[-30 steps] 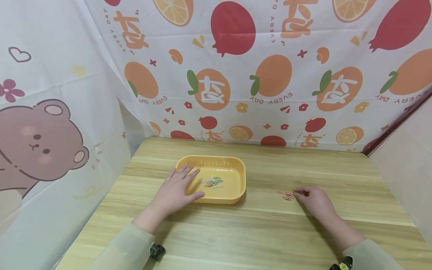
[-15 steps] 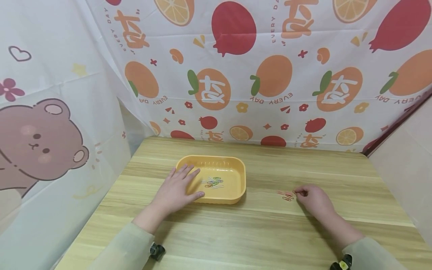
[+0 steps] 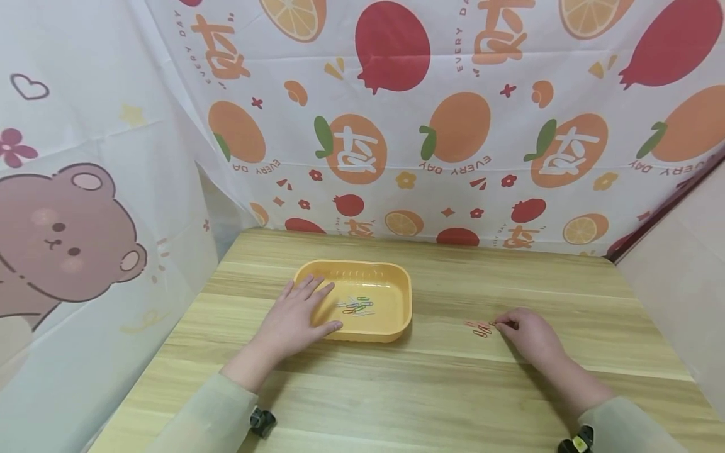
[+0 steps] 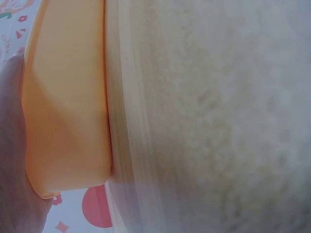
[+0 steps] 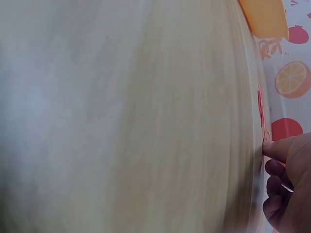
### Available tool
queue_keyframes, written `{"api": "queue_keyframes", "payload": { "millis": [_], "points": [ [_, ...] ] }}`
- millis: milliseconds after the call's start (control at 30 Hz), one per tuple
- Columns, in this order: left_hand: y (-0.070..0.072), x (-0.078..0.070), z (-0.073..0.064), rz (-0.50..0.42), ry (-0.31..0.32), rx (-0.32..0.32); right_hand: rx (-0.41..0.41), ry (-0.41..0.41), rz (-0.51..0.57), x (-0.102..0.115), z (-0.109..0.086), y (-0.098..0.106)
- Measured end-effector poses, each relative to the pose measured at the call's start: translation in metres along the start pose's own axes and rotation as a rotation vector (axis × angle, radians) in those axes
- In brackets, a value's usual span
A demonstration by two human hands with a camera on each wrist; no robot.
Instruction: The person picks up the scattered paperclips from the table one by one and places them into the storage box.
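Observation:
In the head view a yellow plastic tray [image 3: 393, 305] stands left of the table's middle. Inside lie several paper clips in white, green, blue and red [image 3: 359, 308]. My left hand [image 3: 290, 321] rests over the tray's left side, fingers spread across the rim and thumb on the front rim. Right of the tray, several red paper clips [image 3: 483, 329] lie in a small cluster on the wood. Beside them my right hand [image 3: 535, 336] pinches one red paper clip [image 5: 266, 136] between thumb and forefinger, close to the tabletop. Its other fingers are curled under.
The wooden table [image 3: 396, 396] runs up to a fruit-printed cloth [image 3: 408, 138] at the back. A bear-printed cloth [image 3: 68, 226] hangs on the left, and a pale panel [image 3: 680, 264] stands on the right. Both wrists wear small black cameras.
My right hand has stayed beside the red clips with only a slight shift, a clip showing at its fingertips. The left hand and the tray have not moved noticeably.

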State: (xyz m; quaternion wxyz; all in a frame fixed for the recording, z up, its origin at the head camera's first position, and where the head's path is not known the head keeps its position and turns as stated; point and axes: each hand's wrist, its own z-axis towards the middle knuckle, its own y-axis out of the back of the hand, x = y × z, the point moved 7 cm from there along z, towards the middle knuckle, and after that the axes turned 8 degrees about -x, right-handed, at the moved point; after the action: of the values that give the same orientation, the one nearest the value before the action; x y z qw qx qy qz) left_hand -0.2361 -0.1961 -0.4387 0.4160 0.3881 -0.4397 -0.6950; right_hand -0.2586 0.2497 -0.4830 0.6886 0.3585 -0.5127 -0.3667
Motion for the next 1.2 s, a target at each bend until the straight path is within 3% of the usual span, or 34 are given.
{"api": "queue_keyframes", "payload": {
  "millis": [533, 867, 1200],
  "points": [
    [0.0005, 0.0004, 0.0004, 0.0, 0.004, 0.004, 0.005, -0.027, 0.025, -0.0046, 0.0015, 0.0003],
    [0.001, -0.0007, 0.0005, -0.008, -0.001, 0.005, -0.031, -0.023, 0.052, -0.0057, 0.0034, 0.0038],
    [0.0014, -0.0014, 0.001, -0.011, -0.001, -0.001, -0.015, -0.069, 0.104, -0.0046, 0.0029, 0.0076]
  ]
}}
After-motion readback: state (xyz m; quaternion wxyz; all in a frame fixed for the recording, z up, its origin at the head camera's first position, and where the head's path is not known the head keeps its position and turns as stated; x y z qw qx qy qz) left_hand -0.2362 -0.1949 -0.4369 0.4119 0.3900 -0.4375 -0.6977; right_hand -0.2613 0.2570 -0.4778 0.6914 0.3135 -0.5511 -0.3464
